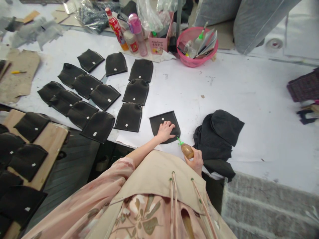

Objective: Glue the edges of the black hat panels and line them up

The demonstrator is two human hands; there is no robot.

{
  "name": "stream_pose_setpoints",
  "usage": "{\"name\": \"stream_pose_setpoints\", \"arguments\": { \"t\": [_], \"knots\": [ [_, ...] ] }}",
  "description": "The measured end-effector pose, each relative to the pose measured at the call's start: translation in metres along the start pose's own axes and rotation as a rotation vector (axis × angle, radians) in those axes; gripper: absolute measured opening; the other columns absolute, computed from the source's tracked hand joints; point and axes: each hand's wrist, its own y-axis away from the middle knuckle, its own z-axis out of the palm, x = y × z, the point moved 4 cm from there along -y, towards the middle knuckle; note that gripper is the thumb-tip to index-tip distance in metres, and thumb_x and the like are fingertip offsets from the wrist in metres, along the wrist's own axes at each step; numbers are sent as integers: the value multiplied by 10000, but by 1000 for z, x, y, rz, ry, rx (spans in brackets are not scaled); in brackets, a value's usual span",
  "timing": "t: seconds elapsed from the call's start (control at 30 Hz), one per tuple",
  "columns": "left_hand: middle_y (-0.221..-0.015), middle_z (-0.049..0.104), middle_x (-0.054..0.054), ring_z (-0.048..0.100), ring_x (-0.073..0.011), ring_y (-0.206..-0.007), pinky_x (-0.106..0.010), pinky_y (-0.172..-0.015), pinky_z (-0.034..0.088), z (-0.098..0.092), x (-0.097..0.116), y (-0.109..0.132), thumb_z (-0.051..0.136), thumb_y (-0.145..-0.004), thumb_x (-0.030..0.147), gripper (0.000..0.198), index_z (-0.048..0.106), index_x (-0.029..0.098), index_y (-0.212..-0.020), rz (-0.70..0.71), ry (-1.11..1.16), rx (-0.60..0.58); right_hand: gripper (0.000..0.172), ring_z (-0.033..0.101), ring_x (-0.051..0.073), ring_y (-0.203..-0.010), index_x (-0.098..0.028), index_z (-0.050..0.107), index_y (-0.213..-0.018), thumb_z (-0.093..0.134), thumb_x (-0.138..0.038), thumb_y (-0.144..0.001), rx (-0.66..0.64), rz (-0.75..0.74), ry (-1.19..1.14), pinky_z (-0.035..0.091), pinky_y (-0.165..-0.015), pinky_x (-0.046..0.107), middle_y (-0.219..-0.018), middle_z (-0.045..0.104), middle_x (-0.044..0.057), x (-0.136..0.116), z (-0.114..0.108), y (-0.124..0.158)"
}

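Observation:
A flat black leather-like piece (157,123) with a small white tag lies on the white table in front of me. My left hand (166,131) rests on it with the fingers spread. In my right hand (196,161) is a squeeze bottle (186,150) of brownish liquid, fingers wrapped round it. Its green nozzle points at the piece's rounded edge, close to my left hand; whether the tip touches cannot be made out. Just right of the bottle sits a pile of black fabric pieces (216,139).
Several similar black pieces (136,92) lie in rows to the left, more on a wooden board (56,139) at lower left. Along the back stand a red-labelled bottle (116,30), a pink spray bottle (138,33), a pink box (159,44) and a pink basket (191,61).

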Motion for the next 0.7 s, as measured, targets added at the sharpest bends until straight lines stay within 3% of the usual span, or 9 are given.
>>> {"name": "stream_pose_setpoints", "arguments": {
  "t": [0.43,0.7],
  "knots": [
    [-1189,487,-85,424,-282,-1128,-407,-873,396,-1,2,0,713,-753,481,484,537,244,-1137,-15,2,-1,420,553,245,-933,-169,537,-1199,612,-339,-822,13,47,-12,483,-834,349,-983,548,101,0,-6,0],
    [-1185,480,-86,452,-272,-1091,-355,-842,431,-6,-9,-5,728,-707,548,620,527,256,-1216,138,47,-79,427,549,248,-931,-167,520,-1210,602,-349,-833,20,61,32,481,-823,356,-988,539,99,4,-8,-1]
  ]
}}
